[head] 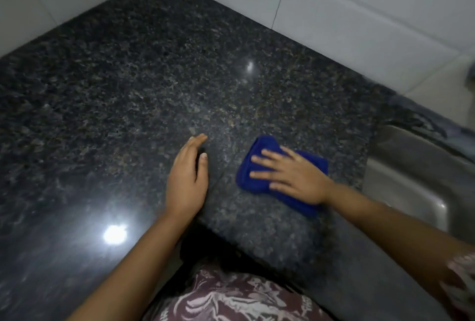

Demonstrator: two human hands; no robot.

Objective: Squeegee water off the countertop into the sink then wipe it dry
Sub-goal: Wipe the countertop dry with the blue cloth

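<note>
On the counter (123, 94), right hand (293, 176) splayed flat on the cloth (253, 149), left hand (187, 179) open at nine o'clock: press evenly, overlap strokes.

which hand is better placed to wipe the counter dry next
Right. The right hand presses flat on the blue cloth near the sink; the left hand holds nothing.

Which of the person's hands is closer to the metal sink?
Right. The right hand presses the blue cloth near the sink; the left hand is farther off, over the countertop.
</note>
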